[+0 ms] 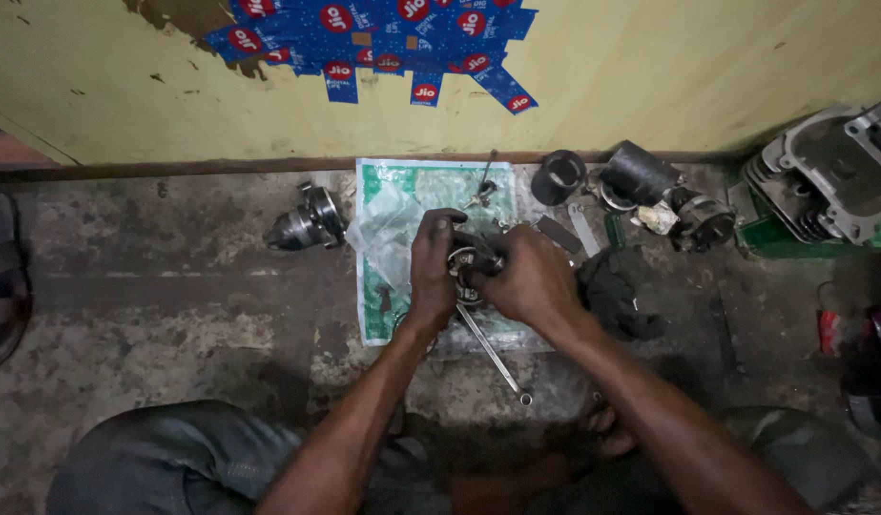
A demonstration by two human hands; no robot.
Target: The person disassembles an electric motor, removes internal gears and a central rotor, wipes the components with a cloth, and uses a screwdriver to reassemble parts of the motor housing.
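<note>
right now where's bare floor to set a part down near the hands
Bare concrete floor lies left of the green sheet, below the metal hub. Right of both hands it is crowded: black rag, cylinders, engine head. A spanner lies below the hands.

Finned cylinder head (827, 176) right; black cloth (620, 291) nearer.

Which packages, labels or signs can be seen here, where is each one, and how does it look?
Stickers: top of the yellow wall, overlapping blue strips with red round marks.
Printed sheet: flat on the floor under both hands, rectangular, green and white.
Clear bag: on the sheet's left part, crumpled.
</note>
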